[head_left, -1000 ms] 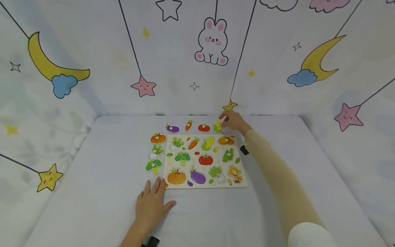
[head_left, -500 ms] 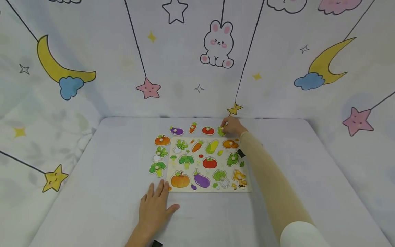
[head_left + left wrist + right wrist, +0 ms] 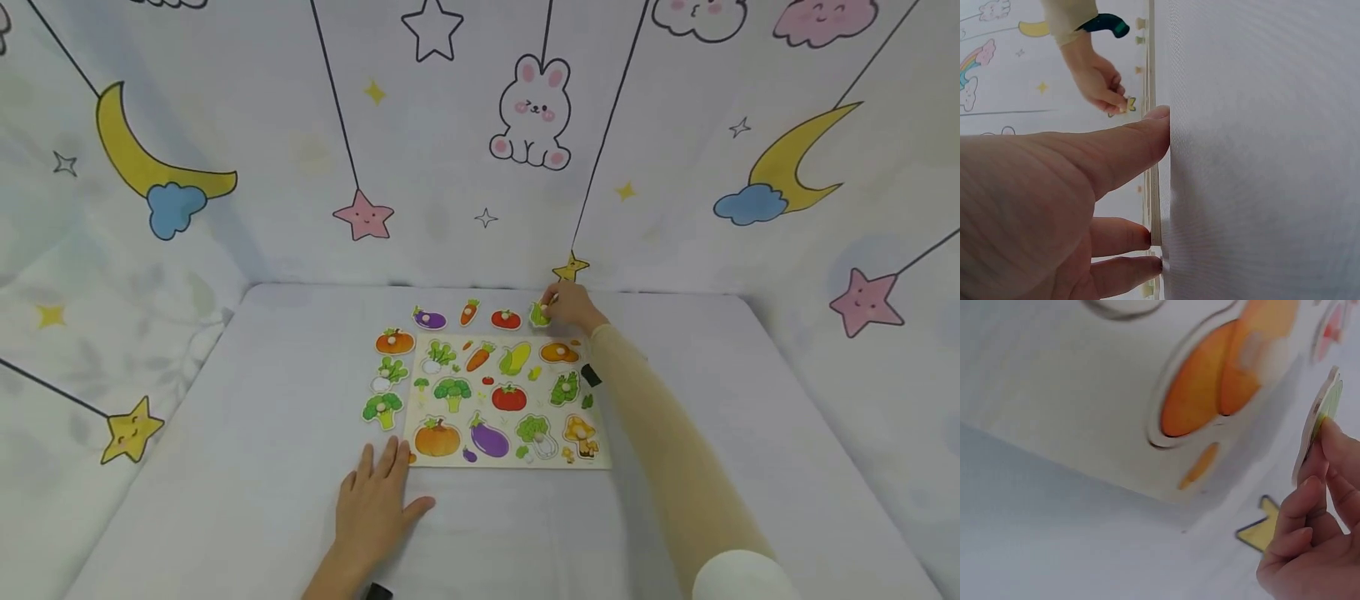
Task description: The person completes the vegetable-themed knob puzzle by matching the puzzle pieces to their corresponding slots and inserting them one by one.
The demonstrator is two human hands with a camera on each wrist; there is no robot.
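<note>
Seven vegetable pieces are off the puzzle board (image 3: 538, 392). Along its left edge: pumpkin piece (image 3: 394, 342), turnip piece (image 3: 389, 375), broccoli piece (image 3: 383, 411). Beyond its far edge, left to right: eggplant piece (image 3: 430, 319), carrot piece (image 3: 469, 313), tomato piece (image 3: 506, 320), corn piece (image 3: 537, 315).

Right hand (image 3: 570, 304) near the board's far right corner; grip pinches the corn piece between thumb and finger. Left hand (image 3: 375, 504) at the board's near left corner, fingers straight, thumb spread away.

View differences: head view gives the whole layout, but fingers cover part of the corn piece. Right wrist view shows that piece tilted, nearly edge-on; whether it touches the table (image 3: 285, 417) I cannot tell. Left wrist view adds the board's side in profile, a left fingertip at its corner, small knobs (image 3: 1140, 23) standing up, and a dark strap (image 3: 1110, 25) by the right wrist.

Edges: the far row lies close to the table's far edge. Broad room from the left column to the table's left edge. Right sleeve (image 3: 667, 450) passes just beside the board's right edge; wide table surface beyond it to the right edge.
</note>
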